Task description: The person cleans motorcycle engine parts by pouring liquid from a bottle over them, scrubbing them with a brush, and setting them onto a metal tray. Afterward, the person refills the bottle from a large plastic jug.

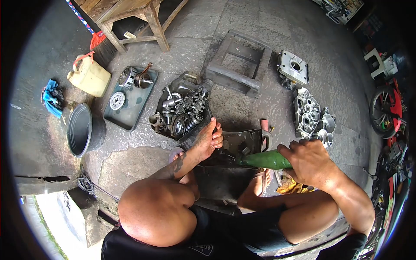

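Observation:
My right hand (307, 161) is wrapped round a green glass bottle (271, 160), which lies nearly level with its neck pointing left over a dark open container (258, 135). To the left of the bottle's mouth is my left hand (210, 139), its fingers curled together; what they hold, if anything, is hidden. Just beyond that hand stands a black bin (203, 125) full of metal gears and shafts (184, 108). Inside the container under the bottle lies a small dark part (245, 148).
A tray (126, 117) with engine parts, a yellowish jug (89, 77) and a black bucket (82, 130) are at left. A metal frame (234, 71) stands ahead. Engine casings (308, 113) and a cylinder part (293, 67) lie at right, a wooden bench (125, 15) at the top left.

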Demonstrator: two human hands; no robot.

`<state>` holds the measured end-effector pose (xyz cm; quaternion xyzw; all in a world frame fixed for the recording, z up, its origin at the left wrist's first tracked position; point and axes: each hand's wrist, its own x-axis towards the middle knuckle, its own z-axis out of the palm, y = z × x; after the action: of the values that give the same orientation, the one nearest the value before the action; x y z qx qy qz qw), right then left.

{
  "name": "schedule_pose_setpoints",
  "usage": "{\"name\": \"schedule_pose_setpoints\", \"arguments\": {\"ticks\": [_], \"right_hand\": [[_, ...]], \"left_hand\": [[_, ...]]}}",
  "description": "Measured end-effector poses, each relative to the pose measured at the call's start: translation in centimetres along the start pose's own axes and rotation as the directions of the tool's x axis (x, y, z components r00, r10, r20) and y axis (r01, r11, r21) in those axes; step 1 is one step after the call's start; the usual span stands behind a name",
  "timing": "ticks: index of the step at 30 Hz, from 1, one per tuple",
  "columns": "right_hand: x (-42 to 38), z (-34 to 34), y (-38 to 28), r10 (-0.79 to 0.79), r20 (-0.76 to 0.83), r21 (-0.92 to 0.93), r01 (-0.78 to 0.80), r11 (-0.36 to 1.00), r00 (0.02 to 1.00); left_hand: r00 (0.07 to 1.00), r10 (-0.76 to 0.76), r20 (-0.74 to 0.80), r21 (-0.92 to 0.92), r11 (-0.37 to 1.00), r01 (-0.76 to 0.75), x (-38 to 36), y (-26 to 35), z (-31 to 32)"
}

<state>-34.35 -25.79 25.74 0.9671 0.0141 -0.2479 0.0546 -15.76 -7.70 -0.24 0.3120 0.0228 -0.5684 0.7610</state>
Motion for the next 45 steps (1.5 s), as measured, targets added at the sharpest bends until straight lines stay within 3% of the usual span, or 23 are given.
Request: {"name": "schedule_pose_setpoints", "arguments": {"ticks": [6, 15, 21, 23, 24, 26, 28, 30, 32, 34, 35, 37, 39, 42, 44, 45], "right_hand": [[0.1, 0.5, 0.4, 0.011, 0.034, 0.027, -0.012, 1.000, 0.999], [-0.6, 2.1, 1.8, 0.048, 0.044, 0.014, -0.048, 0.999, 0.998], [-1.1, 4.6, 4.0, 0.095, 0.038, 0.201, -0.101, 0.974, 0.995], [-1.2, 6.6, 5.5, 0.065, 0.032, 0.408, -0.072, 0.910, 0.997], [-1.3, 8.3, 6.3, 0.071, 0.025, 0.412, -0.075, 0.908, 0.997], [-1.1, 11.9, 7.3, 0.035, -0.058, 0.577, 0.005, 0.817, 0.998], [-1.1, 14.5, 6.6, 0.075, -0.116, 0.607, 0.011, 0.794, 0.990], [-0.6, 18.6, 5.9, 0.198, -0.316, 0.768, 0.128, 0.628, 0.928], [0.2, 22.0, 4.5, 0.365, -0.396, 0.857, 0.196, 0.477, 0.843], [0.9, 23.7, 2.8, 0.513, -0.384, 0.909, 0.217, 0.355, 0.768], [1.2, 23.9, 1.9, 0.514, -0.383, 0.913, 0.229, 0.339, 0.768], [1.2, 24.0, 0.4, 0.666, -0.277, 0.954, 0.279, 0.106, 0.693], [0.9, 25.2, -0.7, 0.716, -0.271, 0.953, 0.286, 0.105, 0.643], [2.7, 27.0, -1.7, 0.759, -0.255, 0.941, 0.334, 0.053, 0.599], [2.4, 28.5, -1.8, 0.793, -0.251, 0.936, 0.348, 0.053, 0.555], [2.2, 30.5, -2.0, 0.826, -0.192, 0.931, 0.365, -0.018, 0.530]], "left_hand": [[0.999, 0.028, -0.020, 0.132, 0.991, -0.025, -1.1, 0.9, 1.4], [0.999, 0.046, 0.008, 0.072, 0.996, -0.046, -0.5, 1.5, 0.8], [1.000, -0.007, -0.019, 0.017, 1.000, 0.008, -0.8, 2.0, 0.0], [1.000, -0.017, 0.001, 0.027, 0.999, 0.017, -0.9, 2.5, 0.1], [1.000, -0.027, 0.011, 0.029, 0.999, 0.027, -1.1, 2.7, 0.1], [0.999, -0.017, 0.029, 0.050, 0.999, 0.016, -1.3, 3.5, 1.1], [0.998, -0.031, 0.046, 0.068, 0.997, 0.028, -1.8, 4.3, 2.1], [0.997, -0.042, 0.061, 0.142, 0.989, 0.033, -2.2, 5.2, 3.4], [0.990, -0.061, 0.129, 0.195, 0.980, 0.035, -2.8, 6.1, 4.9], [0.994, -0.071, 0.082, 0.242, 0.969, 0.050, -3.9, 7.2, 7.1], [0.989, -0.098, 0.111, 0.295, 0.953, 0.061, -4.2, 7.8, 8.0], [0.980, -0.141, 0.142, 0.358, 0.930, 0.082, -4.2, 8.3, 8.3], [0.977, -0.127, 0.172, 0.380, 0.923, 0.053, -3.4, 7.1, 7.3], [0.983, -0.171, -0.068, 0.425, 0.886, 0.184, -1.2, 4.1, 4.1], [0.994, -0.103, -0.047, 0.470, 0.875, 0.113, -1.2, 3.6, 2.3], [0.998, -0.050, -0.030, 0.428, 0.902, 0.058, -1.7, 4.8, 2.4]]}}
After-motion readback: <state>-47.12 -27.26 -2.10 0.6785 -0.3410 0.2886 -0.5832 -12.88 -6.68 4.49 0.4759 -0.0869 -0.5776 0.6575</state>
